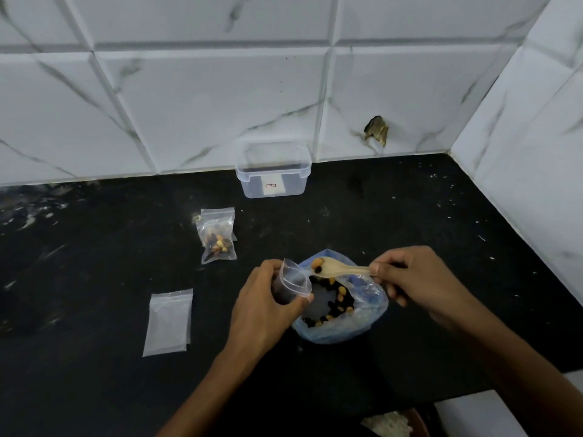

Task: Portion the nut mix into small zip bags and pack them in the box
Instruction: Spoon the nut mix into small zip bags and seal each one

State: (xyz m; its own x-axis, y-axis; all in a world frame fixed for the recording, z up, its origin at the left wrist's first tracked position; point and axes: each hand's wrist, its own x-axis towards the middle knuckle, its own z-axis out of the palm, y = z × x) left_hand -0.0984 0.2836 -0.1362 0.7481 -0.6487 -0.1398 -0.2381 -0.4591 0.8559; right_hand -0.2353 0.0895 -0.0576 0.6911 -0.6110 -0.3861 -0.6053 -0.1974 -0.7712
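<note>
From the head camera, the left hand (268, 298) curls around a small zip bag (291, 283), thumb and fingers pinching its sides so the mouth stays gaping and tilted toward the right. The right hand (410, 279) pinches the handle end of a pale spoon (334, 269), whose bowl carries a few nuts and dark pieces and hovers just beside the bag's open lip, directly over the nut mix (334, 301). That mix lies in a crumpled bluish plastic bag (344, 329) spread open on the black bench (94, 279). Holding the transfer above it looks deliberate, so any spill would fall back into the supply.

One filled zip bag (217, 234) lies farther back on the left, apparently sealed, though the closure is too small to confirm. Empty zip bags (168, 321) lie flat near the left hand, within easy reach. The clear box (273, 175) stands open against the tiled wall, well apart, with nothing visibly packed yet.
</note>
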